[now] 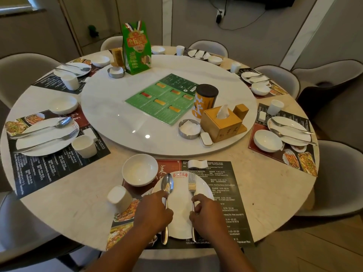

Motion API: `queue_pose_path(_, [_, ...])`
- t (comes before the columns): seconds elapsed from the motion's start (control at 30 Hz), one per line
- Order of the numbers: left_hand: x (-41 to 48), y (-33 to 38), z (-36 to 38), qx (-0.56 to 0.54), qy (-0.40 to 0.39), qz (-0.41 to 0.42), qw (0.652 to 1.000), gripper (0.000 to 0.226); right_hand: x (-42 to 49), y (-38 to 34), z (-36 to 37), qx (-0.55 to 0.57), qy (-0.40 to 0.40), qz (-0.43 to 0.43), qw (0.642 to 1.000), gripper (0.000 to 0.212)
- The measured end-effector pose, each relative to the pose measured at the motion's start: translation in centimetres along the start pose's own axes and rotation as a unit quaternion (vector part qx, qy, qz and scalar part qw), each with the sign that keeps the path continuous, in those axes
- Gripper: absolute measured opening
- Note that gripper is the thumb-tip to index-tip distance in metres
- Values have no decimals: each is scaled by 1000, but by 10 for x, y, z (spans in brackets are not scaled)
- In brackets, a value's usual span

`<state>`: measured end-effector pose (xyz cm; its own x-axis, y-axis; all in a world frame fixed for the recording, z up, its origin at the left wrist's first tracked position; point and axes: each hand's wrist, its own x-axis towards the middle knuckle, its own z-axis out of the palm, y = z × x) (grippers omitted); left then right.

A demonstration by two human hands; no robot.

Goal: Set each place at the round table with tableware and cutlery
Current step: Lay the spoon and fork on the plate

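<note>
Near place setting: the left hand [155, 212] grips the spoon [167, 185] and the right hand [206, 213] grips the fork [192, 186], both lying lengthwise on the plate [181, 220]. A bowl [139, 169] and a cup [118, 199] stand just left. A chopstick rest [197, 163] lies beyond, before the turntable [117, 118] on the surface [78, 193].

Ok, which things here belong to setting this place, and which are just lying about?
Job: spoon in left hand, fork in right hand, plate, bowl, cup, placemat.
Lying about: green bag, menu card, tissue box, orange canister.
</note>
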<state>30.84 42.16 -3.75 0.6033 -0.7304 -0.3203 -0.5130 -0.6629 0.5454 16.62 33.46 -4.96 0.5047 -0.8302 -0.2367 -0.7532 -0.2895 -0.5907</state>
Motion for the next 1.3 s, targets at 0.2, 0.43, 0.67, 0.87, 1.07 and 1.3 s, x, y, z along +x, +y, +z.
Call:
queue_pose_path(0.2, [0,2,-1,12,9,14,1000,49,-2,2,0,4,2,-4,1000,38])
queue_pose_path(0.43, [0,0,0,3,30,18,999,47,-2,5,0,15,9,-9,1000,37])
queue_pose_path(0.67, [-10,-21,-3,9,117,-2,993,48,2,25,-15,-39,113,27,992,38])
queue_pose_path(0.87, [-15,-30,1,-11,97,11,995,44,1,38,-18,-26,90,34,995,33])
queue_pose_path(1.07, [-12,-28,-1,-9,103,2,995,46,-1,42,-17,-13,80,54,995,32])
queue_pose_path(1.3, [-14,-29,-1,-19,111,19,993,45,0,44,-18,-26,71,53,996,33])
